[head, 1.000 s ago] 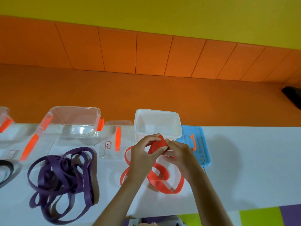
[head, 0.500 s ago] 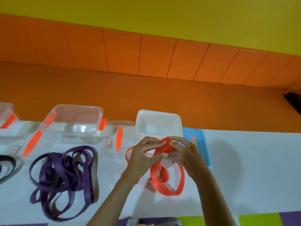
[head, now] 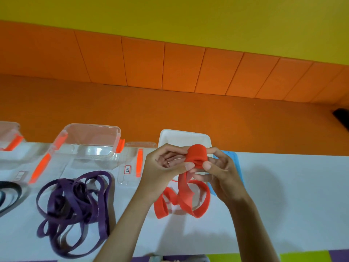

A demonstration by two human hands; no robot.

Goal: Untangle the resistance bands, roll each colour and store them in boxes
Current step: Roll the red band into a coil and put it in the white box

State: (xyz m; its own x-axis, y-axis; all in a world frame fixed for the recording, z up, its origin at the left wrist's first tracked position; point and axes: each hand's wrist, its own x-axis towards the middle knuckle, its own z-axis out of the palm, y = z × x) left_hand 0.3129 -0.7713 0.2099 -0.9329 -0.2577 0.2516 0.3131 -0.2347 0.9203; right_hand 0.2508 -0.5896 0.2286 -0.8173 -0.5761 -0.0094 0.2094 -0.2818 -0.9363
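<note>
A red resistance band [head: 186, 200] is partly wound into a small roll [head: 196, 155] held above the white table [head: 283, 205]. My left hand [head: 162, 169] pinches the roll from the left and my right hand [head: 221, 171] pinches it from the right. The loose rest of the red band trails down in loops onto the table. Just behind the roll stands an open white box [head: 184, 138]. A tangled purple band [head: 75, 207] lies on the table to the left.
A clear box with orange clips [head: 90, 140] stands at the back left, a clear lid [head: 132, 163] beside it. A blue lid [head: 233, 163] lies behind my right hand. A dark band [head: 8, 191] and another clear box [head: 9, 135] sit at the far left. Behind is an orange padded wall.
The roll of red band has grown in my fingers, and the loose loops on the table have shortened and drawn closer to my hands.
</note>
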